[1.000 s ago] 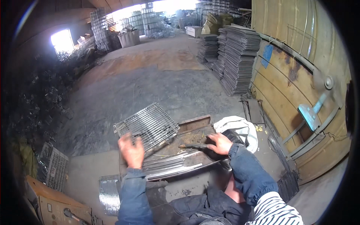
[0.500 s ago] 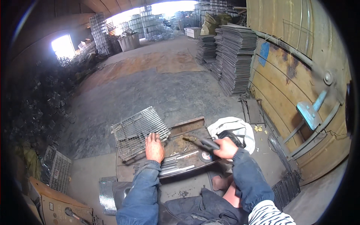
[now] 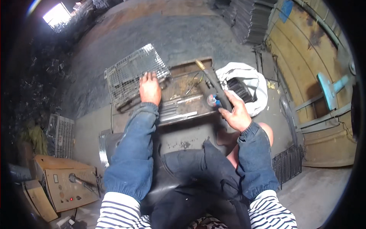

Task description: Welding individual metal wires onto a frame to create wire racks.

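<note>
My left hand [image 3: 150, 88] lies palm down at the near right corner of a wire mesh panel [image 3: 131, 70], its fingers stretched over the edge. What the fingertips touch underneath is hidden. The mesh rests on the left part of a low metal worktable [image 3: 179, 82]. My right hand [image 3: 238, 114] is closed round the black handle of a welding torch [image 3: 214, 82]. The torch's brass-coloured nozzle [image 3: 200, 65] points up and away, over the table's far right side. Several thin metal strips [image 3: 175, 108] lie along the table's near edge, between my hands.
Right of the table, a white sack [image 3: 260, 84] holds dark parts. A control box [image 3: 70, 183] with knobs stands at lower left. Stacked dark panels [image 3: 259, 23] rise at far right. A blue metal bracket [image 3: 328, 91] juts near the right wall. Wire pieces pile at left.
My view has tipped downward, so the scene sits higher. The welding torch has turned from pointing left to pointing up and away. My left hand stays by the mesh's corner.
</note>
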Motion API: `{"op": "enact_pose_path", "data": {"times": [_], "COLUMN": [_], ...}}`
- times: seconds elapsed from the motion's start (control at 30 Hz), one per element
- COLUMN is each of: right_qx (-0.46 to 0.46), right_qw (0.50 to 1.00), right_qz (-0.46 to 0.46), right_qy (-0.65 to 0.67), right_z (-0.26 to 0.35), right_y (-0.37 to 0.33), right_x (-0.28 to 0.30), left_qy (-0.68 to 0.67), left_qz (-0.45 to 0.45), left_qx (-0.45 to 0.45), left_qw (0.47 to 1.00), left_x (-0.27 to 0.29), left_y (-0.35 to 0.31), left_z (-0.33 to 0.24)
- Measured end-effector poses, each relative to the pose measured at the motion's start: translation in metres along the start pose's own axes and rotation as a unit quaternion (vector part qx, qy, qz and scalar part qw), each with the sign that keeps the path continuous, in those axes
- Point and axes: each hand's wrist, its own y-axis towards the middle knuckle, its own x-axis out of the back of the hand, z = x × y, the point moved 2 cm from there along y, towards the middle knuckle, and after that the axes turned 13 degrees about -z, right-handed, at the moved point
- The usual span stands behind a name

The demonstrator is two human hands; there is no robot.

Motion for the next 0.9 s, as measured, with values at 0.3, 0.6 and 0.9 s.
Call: {"op": "enact_pose_path", "data": {"times": [0.3, 0.6, 0.9], "right_qx": [0.008, 0.004, 0.022], "right_qw": [0.991, 0.991, 0.993], "right_qz": [0.057, 0.052, 0.050], "right_qy": [-0.117, -0.120, -0.105], "right_z": [-0.012, -0.011, -0.009], "right_y": [0.016, 0.036, 0.040], "right_x": [-0.039, -0.055, -0.062], "left_qy": [0.043, 0.037, 0.029], "left_qz": [0.029, 0.012, -0.001], "left_qx": [-0.008, -0.010, -0.010], "left_qw": [0.999, 0.999, 1.000], "left_x": [-0.001, 0.000, -0.001], "left_y": [-0.013, -0.013, -0.012], "left_z": [-0.004, -0.005, -0.006]}}
